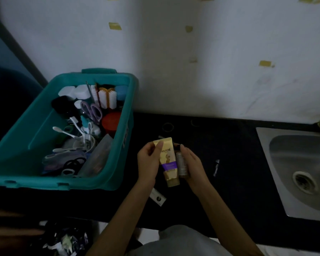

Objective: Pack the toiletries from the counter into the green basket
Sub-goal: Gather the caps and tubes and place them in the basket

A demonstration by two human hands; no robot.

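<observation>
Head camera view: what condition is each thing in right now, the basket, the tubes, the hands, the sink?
Green basket: open-topped, partly filled with toiletries.
Gold tube: held in left hand, cap pointing down.
Small bottle: held in right hand.
Sink: looks dry, drain uncovered.
Small silver stick: lying on counter, unpacked.

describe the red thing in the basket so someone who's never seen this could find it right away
Start at the green basket on the left end of the dark counter. Along its right wall, about halfway back, sits a red-lidded jar, just right of the purple-handled scissors. It is the only red item, round and squat among mostly white brushes and dark hair ties.
</observation>
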